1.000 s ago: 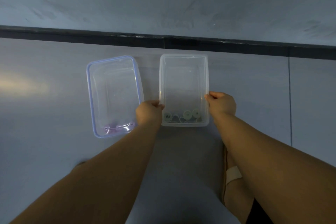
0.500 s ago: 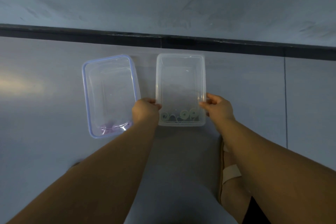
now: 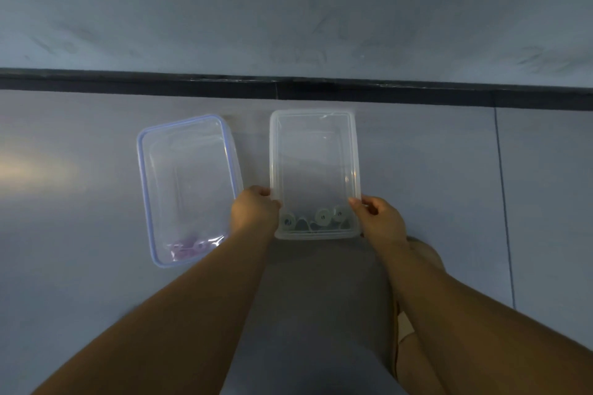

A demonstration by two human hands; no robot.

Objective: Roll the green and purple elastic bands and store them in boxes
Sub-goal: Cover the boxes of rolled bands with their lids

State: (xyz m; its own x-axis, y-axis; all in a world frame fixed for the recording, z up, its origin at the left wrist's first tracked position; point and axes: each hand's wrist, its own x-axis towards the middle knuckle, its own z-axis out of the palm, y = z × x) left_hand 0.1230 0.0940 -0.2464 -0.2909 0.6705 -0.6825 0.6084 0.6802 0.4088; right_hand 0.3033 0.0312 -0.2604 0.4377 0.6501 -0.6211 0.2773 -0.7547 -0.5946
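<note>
Left hand (image 3: 255, 212) gripped left wall of clear box (image 3: 314, 154), fingers curled over rim. Right hand (image 3: 380, 218) pinched right wall, thumb on rim. Box sat on floor (image 3: 449, 170) between hands. Green rolls (image 3: 322, 215) lay at box's near end, between hands. Blue-rimmed box (image 3: 141, 176) stood just left of left hand, purple rolls (image 3: 187, 247) at its near end.
</note>
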